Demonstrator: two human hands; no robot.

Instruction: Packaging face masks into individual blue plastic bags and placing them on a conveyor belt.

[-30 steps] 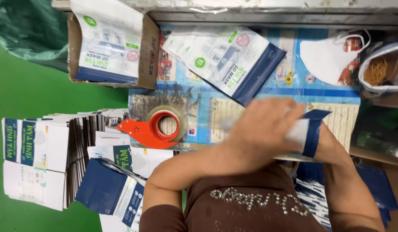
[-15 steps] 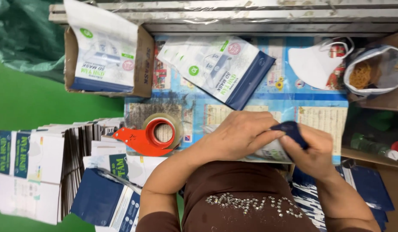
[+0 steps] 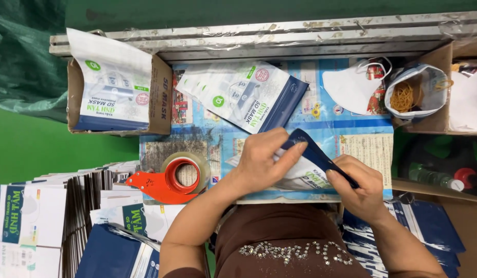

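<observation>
Grip of both hands, left hand point(image 3: 261, 162) and right hand point(image 3: 359, 185), pinched shut on the navy-edged mask pouch point(image 3: 308, 167) between them.

The mask pouch point(image 3: 305, 170) is white with a navy edge and green lettering. The tape dispenser point(image 3: 163, 184) is orange-red. The face mask point(image 3: 349, 90) is plain white, the rubber bands point(image 3: 403, 97) tan, and the counter point(image 3: 351, 131) printed blue.

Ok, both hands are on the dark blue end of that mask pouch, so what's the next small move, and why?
Probably press the fold flat. The left hand and right hand pinch the dark blue flap of the pouch, which stands raised and bent over rather than lying flat on the table. The tape dispenser sits just beside the left wrist, within easy reach once the flap is down.
</observation>
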